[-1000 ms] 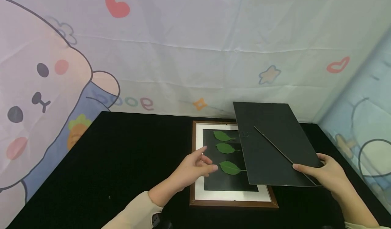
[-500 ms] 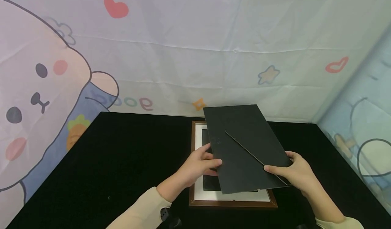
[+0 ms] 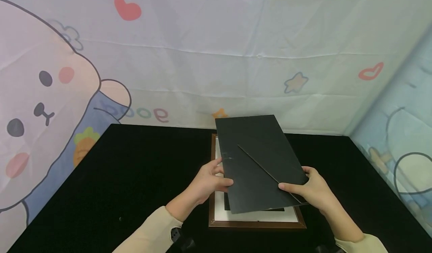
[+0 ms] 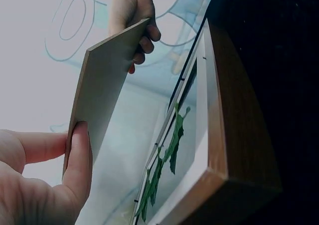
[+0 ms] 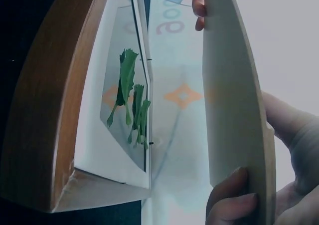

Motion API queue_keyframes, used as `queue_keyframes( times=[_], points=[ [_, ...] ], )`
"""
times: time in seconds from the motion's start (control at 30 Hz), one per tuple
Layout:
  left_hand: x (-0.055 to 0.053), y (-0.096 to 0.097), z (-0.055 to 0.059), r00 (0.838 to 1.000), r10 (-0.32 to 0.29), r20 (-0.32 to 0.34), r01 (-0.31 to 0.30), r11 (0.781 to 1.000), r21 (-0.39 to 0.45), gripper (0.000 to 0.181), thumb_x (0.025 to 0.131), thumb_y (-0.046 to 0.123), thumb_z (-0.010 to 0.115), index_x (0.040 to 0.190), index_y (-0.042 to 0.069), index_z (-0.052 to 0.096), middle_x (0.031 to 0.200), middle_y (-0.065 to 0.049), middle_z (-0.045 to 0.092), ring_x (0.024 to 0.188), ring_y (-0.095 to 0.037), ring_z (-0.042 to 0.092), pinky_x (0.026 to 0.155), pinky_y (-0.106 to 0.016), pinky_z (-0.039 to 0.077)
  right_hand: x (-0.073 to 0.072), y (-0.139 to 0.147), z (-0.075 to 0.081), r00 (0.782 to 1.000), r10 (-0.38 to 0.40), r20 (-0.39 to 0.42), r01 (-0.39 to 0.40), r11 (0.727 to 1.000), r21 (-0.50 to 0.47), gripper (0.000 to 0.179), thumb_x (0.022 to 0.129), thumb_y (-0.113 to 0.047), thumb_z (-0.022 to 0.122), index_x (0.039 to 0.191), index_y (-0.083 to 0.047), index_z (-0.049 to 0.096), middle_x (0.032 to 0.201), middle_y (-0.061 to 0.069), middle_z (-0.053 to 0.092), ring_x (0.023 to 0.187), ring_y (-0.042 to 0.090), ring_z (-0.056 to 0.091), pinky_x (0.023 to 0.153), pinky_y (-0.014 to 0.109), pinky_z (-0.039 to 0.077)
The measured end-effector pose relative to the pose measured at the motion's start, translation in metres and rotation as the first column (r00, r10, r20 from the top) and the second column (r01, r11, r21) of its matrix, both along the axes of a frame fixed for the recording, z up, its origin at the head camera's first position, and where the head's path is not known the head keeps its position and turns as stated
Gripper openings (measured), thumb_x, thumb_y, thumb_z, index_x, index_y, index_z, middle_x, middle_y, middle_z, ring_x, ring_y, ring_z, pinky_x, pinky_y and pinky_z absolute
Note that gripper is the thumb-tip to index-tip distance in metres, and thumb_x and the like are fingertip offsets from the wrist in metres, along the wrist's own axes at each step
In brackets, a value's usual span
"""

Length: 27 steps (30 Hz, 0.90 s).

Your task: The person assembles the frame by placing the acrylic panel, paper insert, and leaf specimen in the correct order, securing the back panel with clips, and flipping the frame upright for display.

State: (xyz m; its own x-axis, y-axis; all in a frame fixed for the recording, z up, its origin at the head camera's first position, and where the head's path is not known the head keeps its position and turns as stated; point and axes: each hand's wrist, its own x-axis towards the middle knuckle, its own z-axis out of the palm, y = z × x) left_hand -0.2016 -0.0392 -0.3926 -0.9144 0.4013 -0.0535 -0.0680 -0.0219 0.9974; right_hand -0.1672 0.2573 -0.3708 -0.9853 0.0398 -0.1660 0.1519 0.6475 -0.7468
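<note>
Both hands hold a black backing board (image 3: pixel 249 178) over a brown wooden picture frame (image 3: pixel 258 224). The left hand (image 3: pixel 210 180) pinches the board's left edge between thumb and fingers. On the right edge, the right hand (image 3: pixel 312 189) grips with its thumb on top beside the slanting easel stand (image 3: pixel 258 164) and its fingers underneath. The board's underside (image 4: pixel 107 80) is pale in the wrist views, with a gap between it and the frame. Several green leaves (image 5: pixel 127 80) lie inside the frame's white mat (image 5: pixel 89 135); in the head view the board hides them.
A black-covered table (image 3: pixel 145 163) lies under the frame. Behind it hangs a pale printed cloth backdrop (image 3: pixel 209 58) with a cartoon animal (image 3: pixel 50 84) at left. Another cloth (image 3: pixel 411 133) borders the right side.
The right hand has carried the board left until it covers the leaves in the head view. The left hand, earlier free above the frame, has taken hold of the board's left edge.
</note>
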Motion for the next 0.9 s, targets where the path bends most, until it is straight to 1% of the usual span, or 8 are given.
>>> queue_keyframes(
  times=[0.1,0.2,0.3,0.4,0.5,0.6,0.73,0.9],
  points=[
    [-0.003,-0.005,-0.002,1.000,0.005,-0.013,-0.006,1.000,-0.021,0.084,0.083,-0.005,0.067,0.151,-0.004,0.017,0.106,-0.016,0.064,0.079,-0.018,0.067,0.076,-0.037,0.057,-0.001,-0.003,0.001,1.000,0.010,-0.009,-0.010,1.000,0.025,0.102,0.082,-0.044,0.074,0.142,0.015,0.018,0.126,0.033,0.046,0.095,0.028,0.062,0.084,0.045,0.051],
    [-0.008,-0.010,-0.003,1.000,0.013,-0.017,-0.014,0.999,-0.042,0.084,0.083,-0.005,0.067,0.151,-0.004,0.017,0.109,-0.018,0.062,0.076,-0.016,0.065,0.074,-0.036,0.057,-0.002,-0.004,0.002,0.999,0.029,-0.015,-0.029,0.999,0.020,0.094,0.088,-0.044,0.067,0.142,0.016,0.020,0.126,0.034,0.046,0.089,0.024,0.063,0.079,0.040,0.053],
    [-0.012,-0.015,-0.004,1.000,0.019,-0.025,-0.020,0.998,-0.060,0.084,0.083,-0.005,0.067,0.151,-0.003,0.019,0.114,-0.021,0.060,0.076,-0.015,0.064,0.074,-0.036,0.057,-0.004,-0.002,0.003,0.998,0.065,-0.015,-0.066,0.997,-0.039,0.081,0.094,-0.038,0.061,0.140,0.017,0.022,0.123,0.032,0.051,0.082,0.019,0.064,0.072,0.032,0.054],
    [-0.015,-0.019,-0.004,0.999,0.018,-0.035,-0.021,0.997,-0.075,0.080,0.083,-0.006,0.067,0.150,-0.002,0.023,0.115,-0.022,0.061,0.080,-0.017,0.065,0.075,-0.039,0.057,-0.006,0.001,0.002,0.994,0.105,-0.007,-0.105,0.989,-0.107,0.072,0.097,-0.031,0.058,0.137,0.018,0.024,0.111,0.024,0.061,0.078,0.018,0.066,0.068,0.029,0.054],
    [-0.016,-0.020,-0.004,0.999,0.020,-0.036,-0.023,0.996,-0.090,0.078,0.082,-0.007,0.067,0.149,-0.002,0.027,0.110,-0.020,0.063,0.081,-0.019,0.066,0.075,-0.040,0.057,-0.008,0.003,0.001,0.992,0.122,0.010,-0.120,0.983,-0.140,0.066,0.098,-0.028,0.057,0.135,0.018,0.028,0.100,0.016,0.065,0.075,0.018,0.067,0.067,0.029,0.054],
    [-0.017,-0.021,-0.005,0.999,0.027,-0.024,-0.030,0.994,-0.104,0.078,0.081,-0.008,0.068,0.148,-0.004,0.026,0.105,-0.019,0.064,0.078,-0.019,0.066,0.073,-0.040,0.058,-0.008,0.005,-0.001,0.992,0.124,0.022,-0.120,0.983,-0.139,0.059,0.098,-0.025,0.058,0.132,0.017,0.034,0.095,0.011,0.063,0.073,0.016,0.060,0.065,0.029,0.051],
    [-0.018,-0.021,-0.009,0.999,0.036,-0.003,-0.036,0.992,-0.120,0.077,0.080,-0.009,0.068,0.146,-0.005,0.028,0.098,-0.016,0.064,0.075,-0.019,0.065,0.072,-0.039,0.058,-0.009,0.009,-0.006,0.992,0.128,0.008,-0.126,0.985,-0.120,0.052,0.097,-0.021,0.059,0.127,0.016,0.041,0.096,0.012,0.058,0.076,0.017,0.052,0.063,0.029,0.048],
    [-0.019,-0.022,-0.015,0.999,0.046,-0.011,-0.047,0.985,-0.164,0.075,0.079,-0.009,0.068,0.144,-0.007,0.029,0.086,-0.009,0.058,0.070,-0.018,0.064,0.072,-0.039,0.058,-0.011,0.011,-0.014,0.995,0.104,-0.005,-0.103,0.989,-0.103,0.044,0.093,-0.018,0.064,0.119,0.014,0.048,0.093,0.011,0.054,0.077,0.018,0.052,0.064,0.030,0.051]
  ],
)
